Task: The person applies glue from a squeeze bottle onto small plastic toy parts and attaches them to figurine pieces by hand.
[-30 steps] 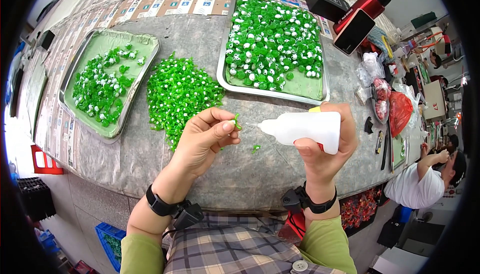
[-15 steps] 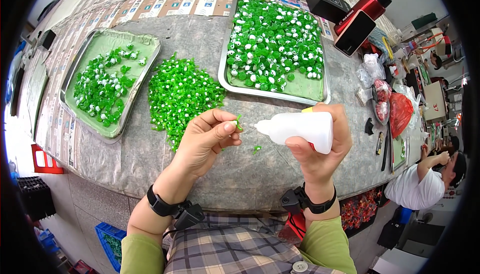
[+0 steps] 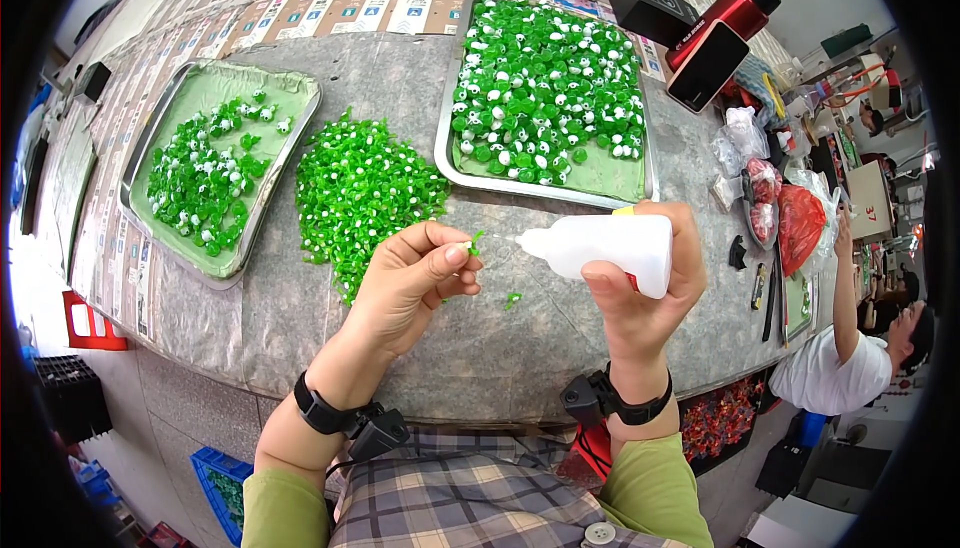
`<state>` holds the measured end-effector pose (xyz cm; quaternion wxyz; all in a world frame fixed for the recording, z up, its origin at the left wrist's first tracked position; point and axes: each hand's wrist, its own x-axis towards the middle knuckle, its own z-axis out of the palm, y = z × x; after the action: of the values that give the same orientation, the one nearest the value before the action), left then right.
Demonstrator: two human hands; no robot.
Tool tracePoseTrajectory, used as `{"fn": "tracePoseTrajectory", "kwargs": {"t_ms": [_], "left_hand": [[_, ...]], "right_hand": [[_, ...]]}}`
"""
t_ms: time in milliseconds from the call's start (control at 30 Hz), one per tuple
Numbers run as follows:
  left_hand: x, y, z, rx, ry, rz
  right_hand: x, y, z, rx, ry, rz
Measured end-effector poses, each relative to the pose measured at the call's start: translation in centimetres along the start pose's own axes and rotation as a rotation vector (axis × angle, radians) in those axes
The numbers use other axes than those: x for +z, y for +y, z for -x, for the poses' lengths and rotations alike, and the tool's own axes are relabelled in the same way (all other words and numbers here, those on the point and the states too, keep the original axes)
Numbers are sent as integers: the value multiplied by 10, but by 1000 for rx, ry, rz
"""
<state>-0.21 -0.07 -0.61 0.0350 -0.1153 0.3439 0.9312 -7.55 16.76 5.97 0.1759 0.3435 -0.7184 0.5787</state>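
My left hand [image 3: 418, 273] pinches a small green plastic piece [image 3: 473, 245] with a white spot between thumb and forefinger. My right hand [image 3: 650, 283] is wrapped round a white squeeze bottle [image 3: 600, 251], tipped on its side. Its thin nozzle points left at the green piece, a short gap away. Behind my left hand lies a heap of similar small green pieces [image 3: 370, 188]. One loose green piece [image 3: 513, 300] rests on the grey table cover [image 3: 500, 363] between my hands.
A metal tray [image 3: 550, 191] full of green-and-white pieces stands at the back; a second tray [image 3: 225, 273] is at left. Back right are a red bottle [image 3: 725, 18], a phone [image 3: 708, 66] and a black box [image 3: 652, 8]. A person [image 3: 840, 373] sits at far right.
The squeeze bottle has drawn back slightly to the right, away from the piece in my left hand. The person at far right has stretched an arm out.
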Motion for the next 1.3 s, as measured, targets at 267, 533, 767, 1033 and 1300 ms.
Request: {"fn": "tracePoseTrajectory", "kwargs": {"t_ms": [267,533,767,1033,1300], "left_hand": [[4,0,2,156,100,-116],[5,1,1,208,102,-124],[7,1,1,202,97,-134],[3,0,1,191,133,-108],[5,0,1,169,151,-102]], "right_hand": [[-4,-2,2,10,33,-31],[-1,-1,4,66,-1,-29],[-1,1,5,48,39,-66],[-53,17,-11,432,158,-260],[-110,80,32,697,110,-39]]}}
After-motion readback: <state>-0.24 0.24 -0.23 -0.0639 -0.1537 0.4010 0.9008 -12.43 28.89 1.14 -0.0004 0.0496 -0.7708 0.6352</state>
